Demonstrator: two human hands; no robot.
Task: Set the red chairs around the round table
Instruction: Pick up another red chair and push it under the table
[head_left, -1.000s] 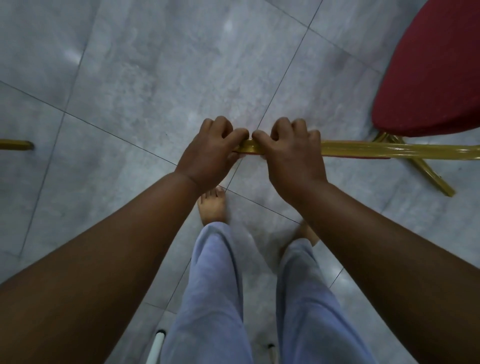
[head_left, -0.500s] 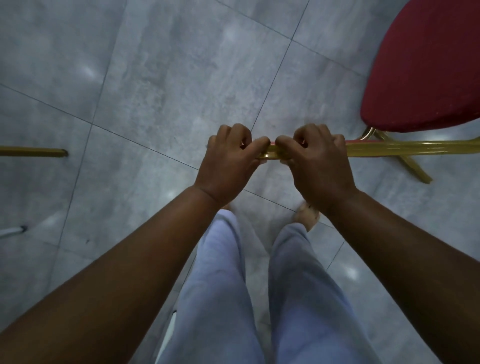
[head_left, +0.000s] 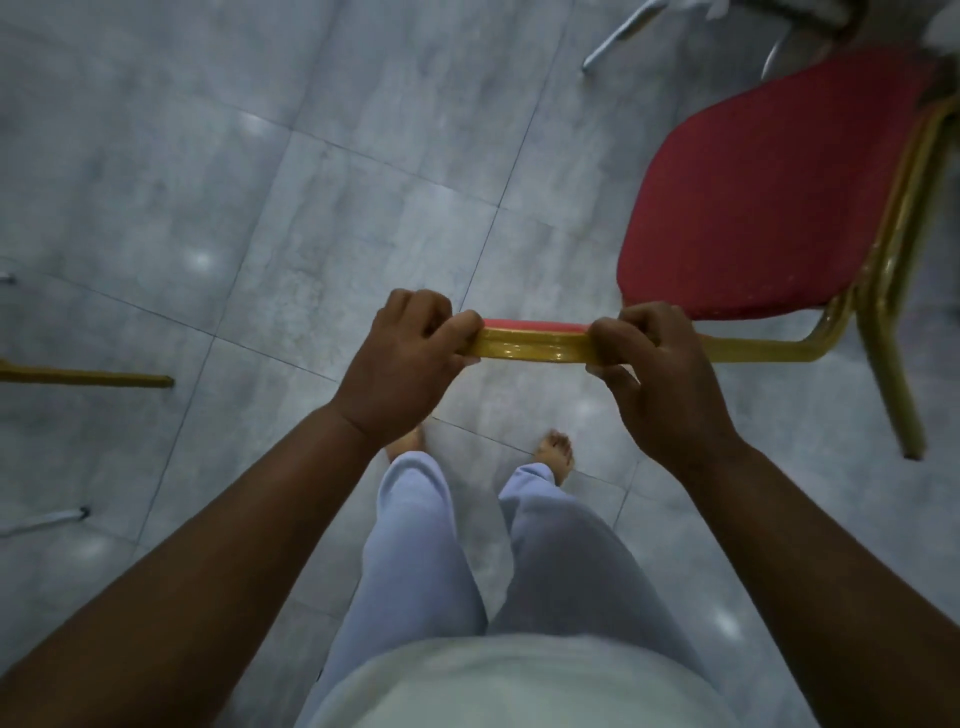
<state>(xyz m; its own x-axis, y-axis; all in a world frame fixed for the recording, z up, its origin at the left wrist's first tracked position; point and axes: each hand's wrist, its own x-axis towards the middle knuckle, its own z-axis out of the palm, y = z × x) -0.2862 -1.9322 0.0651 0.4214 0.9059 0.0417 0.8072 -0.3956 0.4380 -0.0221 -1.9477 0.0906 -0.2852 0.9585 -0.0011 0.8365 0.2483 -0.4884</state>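
A red chair (head_left: 769, 197) with a padded seat and a gold metal frame stands to the front right, seen from above. Its gold top rail (head_left: 535, 348) runs across the middle of the view. My left hand (head_left: 410, 358) is closed around the rail's left end. My right hand (head_left: 649, 358) grips the same rail a hand's width to the right. One gold leg (head_left: 893, 384) reaches the floor at the right. The round table itself is hidden; only metal legs (head_left: 618, 36) show at the top right.
Grey tiled floor (head_left: 311, 182) lies all around. A gold leg (head_left: 83, 376) of another chair pokes in from the left edge. A grey metal leg tip (head_left: 47, 519) sits at the lower left. My bare feet (head_left: 556, 457) are below the rail.
My hands have spread apart along the rail. The chair has swung so that its whole seat and a leg show at the right. Metal legs have come into view at the top.
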